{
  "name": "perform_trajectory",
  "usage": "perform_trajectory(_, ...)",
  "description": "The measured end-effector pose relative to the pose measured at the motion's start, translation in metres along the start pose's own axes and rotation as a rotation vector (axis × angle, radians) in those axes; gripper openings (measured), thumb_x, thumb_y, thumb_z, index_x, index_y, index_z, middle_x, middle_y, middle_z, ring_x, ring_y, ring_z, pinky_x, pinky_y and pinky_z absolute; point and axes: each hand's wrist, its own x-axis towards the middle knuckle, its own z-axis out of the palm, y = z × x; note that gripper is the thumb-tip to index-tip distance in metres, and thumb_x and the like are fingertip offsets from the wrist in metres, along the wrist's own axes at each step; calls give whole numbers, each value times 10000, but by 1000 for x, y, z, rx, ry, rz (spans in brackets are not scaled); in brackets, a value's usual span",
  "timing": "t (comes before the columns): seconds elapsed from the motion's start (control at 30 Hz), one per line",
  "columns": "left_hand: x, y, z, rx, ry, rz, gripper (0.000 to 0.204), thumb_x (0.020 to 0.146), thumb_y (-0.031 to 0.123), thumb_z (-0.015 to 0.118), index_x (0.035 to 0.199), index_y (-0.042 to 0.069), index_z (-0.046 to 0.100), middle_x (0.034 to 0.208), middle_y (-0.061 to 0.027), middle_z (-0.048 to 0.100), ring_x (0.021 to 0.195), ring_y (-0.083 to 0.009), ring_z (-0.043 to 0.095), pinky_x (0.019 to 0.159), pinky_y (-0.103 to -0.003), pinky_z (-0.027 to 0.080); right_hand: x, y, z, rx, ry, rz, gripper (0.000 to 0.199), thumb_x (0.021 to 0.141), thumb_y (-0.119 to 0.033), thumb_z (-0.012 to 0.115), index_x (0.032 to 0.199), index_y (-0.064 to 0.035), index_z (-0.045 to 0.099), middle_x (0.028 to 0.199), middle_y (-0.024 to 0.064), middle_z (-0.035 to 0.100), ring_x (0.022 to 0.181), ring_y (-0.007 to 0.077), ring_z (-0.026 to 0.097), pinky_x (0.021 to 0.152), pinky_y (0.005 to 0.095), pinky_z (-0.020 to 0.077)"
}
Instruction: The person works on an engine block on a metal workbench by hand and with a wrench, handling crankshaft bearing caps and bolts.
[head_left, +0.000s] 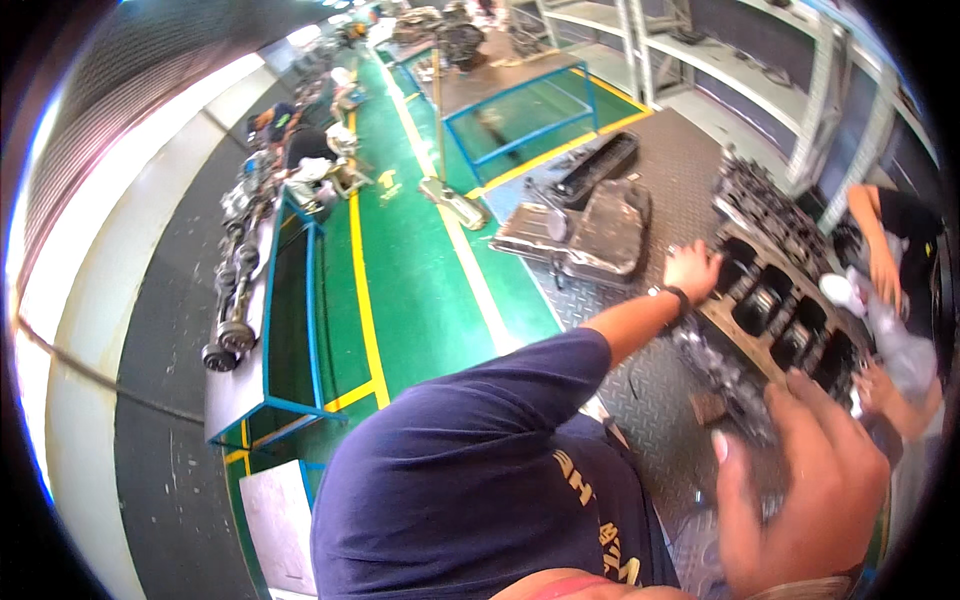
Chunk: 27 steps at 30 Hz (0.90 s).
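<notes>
A metal engine block (pixel 748 322) with a row of large open cylinder bores lies on the patterned metal tabletop to my right. My left hand (pixel 693 270), a dark band round its wrist, is closed over the block's far left end. Nearer to me, my right hand (pixel 815 490) hovers by the block's near end. Its thumb and fingers are apart, with nothing seen between them. Whether its fingertips touch the block I cannot tell. Alongside the block's far side lies a cylinder head (pixel 768 200). A small brown piece (pixel 707 408) sits beside the block's near side.
Oil pans (pixel 615 228) and a dark elongated cover (pixel 598 170) lie at the table's far left. Across the block, another person's hand (pixel 884 272) hangs near a pale cloth-like bundle (pixel 900 335). Metal shelves (pixel 720 70) stand behind. A blue-framed bench (pixel 262 385) holds a shaft assembly (pixel 232 290).
</notes>
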Motion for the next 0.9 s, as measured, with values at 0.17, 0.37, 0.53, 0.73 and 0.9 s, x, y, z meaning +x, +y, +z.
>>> perform_trajectory(0.17,5,7,-3,-29,30,10,561,1018,501,510,1237,-11,573,1191,-256,685,1194,-449,599,996,-588,473,-12,-7,2,-202,-17,-27,902,860,-545,668,1498,0,337,1501,297,351,1369,443,422,1055,685,339)
perform_trajectory(0.37,1,15,-5,-35,-10,17,543,1021,488,514,1233,-8,574,1185,-248,689,1194,-430,599,996,-574,473,-13,-9,-5,-316,22,-29,1001,878,-673,656,1543,-25,285,1612,303,270,1478,443,365,1089,754,320)
perform_trajectory(0.53,6,-1,0,-25,53,27,540,1023,496,503,1239,4,562,1183,-260,684,1181,-450,601,983,-580,474,-5,-26,12,-209,335,-123,430,934,-334,750,1173,21,704,1314,271,646,1230,484,622,984,521,570)
perform_trajectory(0.73,-2,6,-3,-71,105,34,457,999,429,537,1203,25,604,1104,-247,698,1144,-458,617,963,-592,481,14,-16,13,-289,303,-104,303,936,-359,714,1081,-95,741,1195,93,717,1135,330,692,872,407,593)
perform_trajectory(0.9,11,2,-8,45,21,53,559,1014,526,505,1232,16,584,1156,-258,688,1156,-437,628,988,-571,478,43,4,20,-40,387,-312,327,820,-153,757,1057,66,707,1166,270,690,1133,478,656,941,521,526)
